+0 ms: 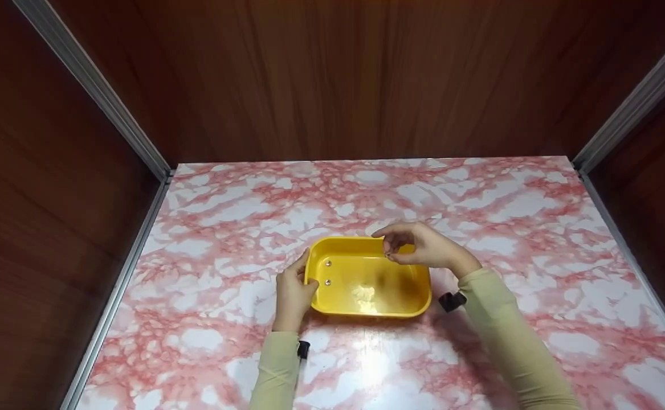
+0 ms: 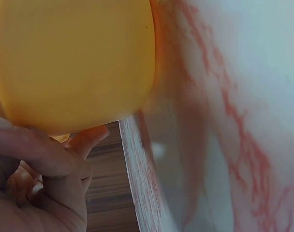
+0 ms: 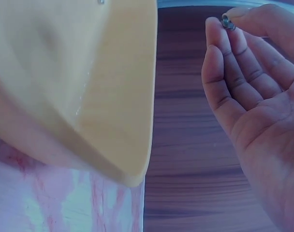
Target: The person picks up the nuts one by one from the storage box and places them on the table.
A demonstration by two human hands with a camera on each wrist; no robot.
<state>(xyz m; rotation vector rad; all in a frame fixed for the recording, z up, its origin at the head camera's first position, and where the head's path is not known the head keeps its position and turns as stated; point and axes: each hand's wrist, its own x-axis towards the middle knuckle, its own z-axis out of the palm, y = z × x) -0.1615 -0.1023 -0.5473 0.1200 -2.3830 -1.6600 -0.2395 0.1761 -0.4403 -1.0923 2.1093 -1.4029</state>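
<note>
A yellow plastic tray (image 1: 343,299) with rounded corners is in front of me. My left hand (image 1: 294,296) grips its left side, thumb over the rim and fingers along the outer wall. Near that end, on the tray's floor, are two small shiny metal pieces (image 1: 327,263). Above the tray's far right part, my right hand (image 1: 426,247) pinches another small metal piece (image 3: 227,22) between thumb and fingertips. Its exact kind is too small to tell. In the left wrist view the tray's outer wall (image 2: 79,63) fills the upper left.
The tabletop (image 1: 224,228) has a red and white marbled pattern. Dark wood panels (image 1: 332,80) enclose it at the back and both sides, with metal strips (image 1: 104,97) along the corners. Each wrist wears a black strap mount (image 1: 452,300).
</note>
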